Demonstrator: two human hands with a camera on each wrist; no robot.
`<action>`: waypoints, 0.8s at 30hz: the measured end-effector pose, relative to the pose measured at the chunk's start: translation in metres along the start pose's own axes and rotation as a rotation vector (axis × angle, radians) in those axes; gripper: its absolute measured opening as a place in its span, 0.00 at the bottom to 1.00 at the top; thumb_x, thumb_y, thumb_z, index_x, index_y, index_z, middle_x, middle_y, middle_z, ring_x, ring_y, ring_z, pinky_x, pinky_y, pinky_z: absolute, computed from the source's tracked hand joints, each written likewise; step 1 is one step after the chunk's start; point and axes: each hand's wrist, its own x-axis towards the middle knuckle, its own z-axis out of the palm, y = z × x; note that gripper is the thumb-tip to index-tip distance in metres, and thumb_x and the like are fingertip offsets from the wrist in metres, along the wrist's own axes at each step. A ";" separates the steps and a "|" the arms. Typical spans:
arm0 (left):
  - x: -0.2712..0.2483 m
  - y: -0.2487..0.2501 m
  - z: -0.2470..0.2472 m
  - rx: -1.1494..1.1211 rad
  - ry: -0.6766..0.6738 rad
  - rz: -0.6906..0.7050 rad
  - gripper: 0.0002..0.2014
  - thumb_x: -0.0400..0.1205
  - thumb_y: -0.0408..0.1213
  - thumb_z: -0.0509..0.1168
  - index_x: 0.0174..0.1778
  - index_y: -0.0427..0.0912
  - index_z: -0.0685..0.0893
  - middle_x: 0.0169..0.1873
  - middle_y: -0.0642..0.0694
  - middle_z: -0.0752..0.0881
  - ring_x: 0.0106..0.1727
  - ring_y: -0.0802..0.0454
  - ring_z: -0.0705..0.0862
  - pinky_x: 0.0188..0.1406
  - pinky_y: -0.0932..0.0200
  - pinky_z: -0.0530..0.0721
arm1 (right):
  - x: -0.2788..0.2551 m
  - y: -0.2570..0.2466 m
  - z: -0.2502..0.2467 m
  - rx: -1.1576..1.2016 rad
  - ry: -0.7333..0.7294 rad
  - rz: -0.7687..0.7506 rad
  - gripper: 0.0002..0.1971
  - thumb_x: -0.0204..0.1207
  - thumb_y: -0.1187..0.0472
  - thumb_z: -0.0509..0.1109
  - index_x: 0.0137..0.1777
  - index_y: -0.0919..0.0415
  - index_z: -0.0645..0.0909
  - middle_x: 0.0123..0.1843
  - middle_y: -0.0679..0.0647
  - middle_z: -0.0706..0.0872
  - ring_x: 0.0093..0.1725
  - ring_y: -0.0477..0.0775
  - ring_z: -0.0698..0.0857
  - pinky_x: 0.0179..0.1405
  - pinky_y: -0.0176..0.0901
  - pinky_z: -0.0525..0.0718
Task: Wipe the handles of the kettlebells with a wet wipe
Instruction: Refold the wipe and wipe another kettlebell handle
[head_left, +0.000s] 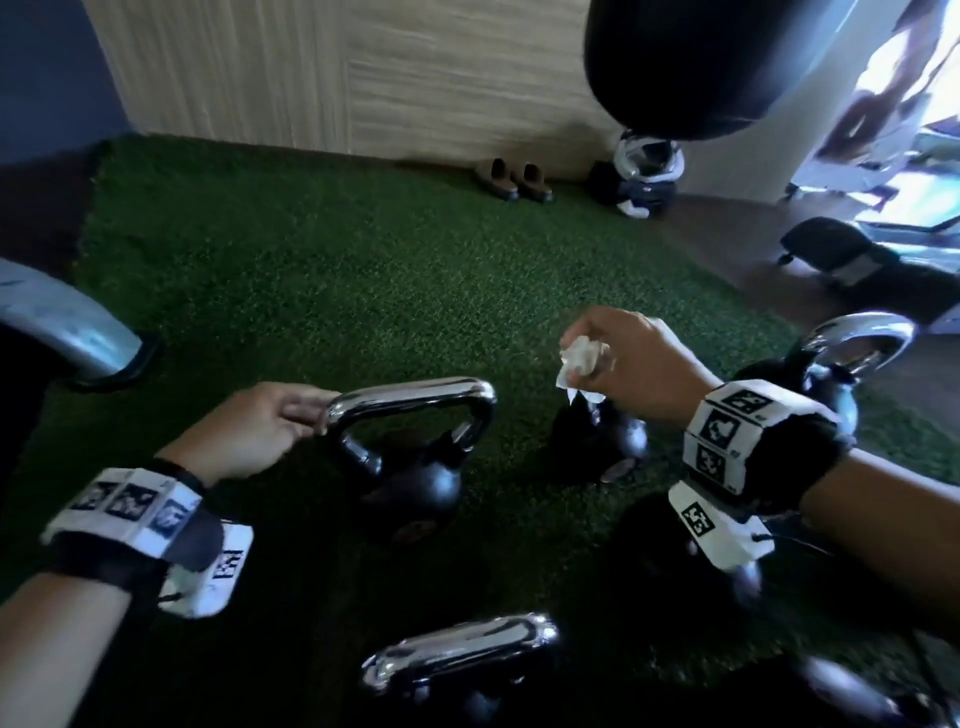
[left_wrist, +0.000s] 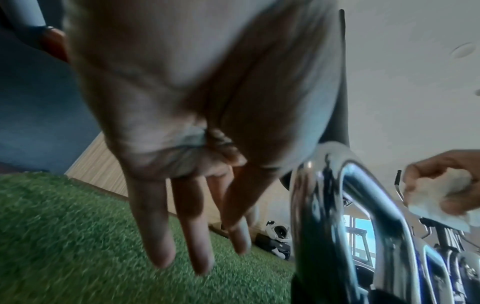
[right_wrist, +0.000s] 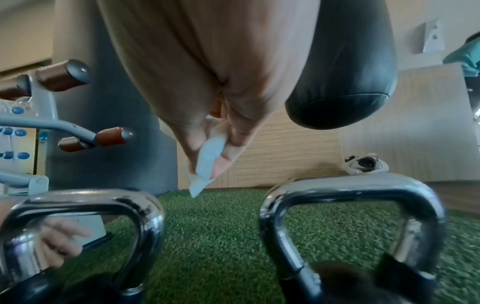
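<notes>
Several black kettlebells with chrome handles stand on green turf (head_left: 322, 270). My left hand (head_left: 291, 415) lies with straight fingers (left_wrist: 187, 226) against the left end of the middle kettlebell's handle (head_left: 410, 395) (left_wrist: 337, 195), not wrapped round it. My right hand (head_left: 623, 358) hovers to the right of that handle and pinches a crumpled white wet wipe (head_left: 582, 358) (right_wrist: 207, 162) between thumb and fingers, above a small kettlebell (head_left: 608, 441). In the right wrist view two chrome handles (right_wrist: 85, 201) (right_wrist: 350, 185) sit below the wipe, apart from it.
More kettlebells stand at the right (head_left: 857, 343) and near me (head_left: 457, 649). A black punching bag (head_left: 691, 67) hangs at the back right. A pair of shoes (head_left: 514, 179) and a bag (head_left: 644, 176) lie by the wooden wall. A grey machine base (head_left: 67, 322) is at the left.
</notes>
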 end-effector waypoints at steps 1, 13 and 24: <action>0.001 0.007 -0.009 -0.011 0.070 -0.006 0.31 0.82 0.14 0.61 0.47 0.61 0.90 0.37 0.68 0.93 0.45 0.75 0.89 0.51 0.78 0.81 | -0.002 0.009 -0.013 -0.011 -0.002 0.007 0.15 0.70 0.61 0.84 0.56 0.54 0.88 0.50 0.48 0.90 0.47 0.47 0.84 0.43 0.21 0.76; -0.045 0.237 0.005 0.484 -0.061 0.135 0.11 0.81 0.46 0.73 0.53 0.71 0.87 0.46 0.71 0.90 0.48 0.79 0.85 0.50 0.72 0.85 | -0.018 0.136 -0.147 -0.228 -0.197 -0.208 0.10 0.71 0.66 0.79 0.50 0.53 0.94 0.49 0.50 0.95 0.50 0.51 0.91 0.55 0.43 0.86; 0.036 0.317 0.086 0.537 0.003 -0.282 0.17 0.79 0.44 0.78 0.64 0.51 0.90 0.53 0.51 0.92 0.51 0.54 0.88 0.57 0.60 0.85 | 0.000 0.220 -0.121 0.129 -0.089 -0.073 0.08 0.74 0.58 0.76 0.51 0.45 0.92 0.44 0.45 0.88 0.40 0.42 0.85 0.40 0.31 0.77</action>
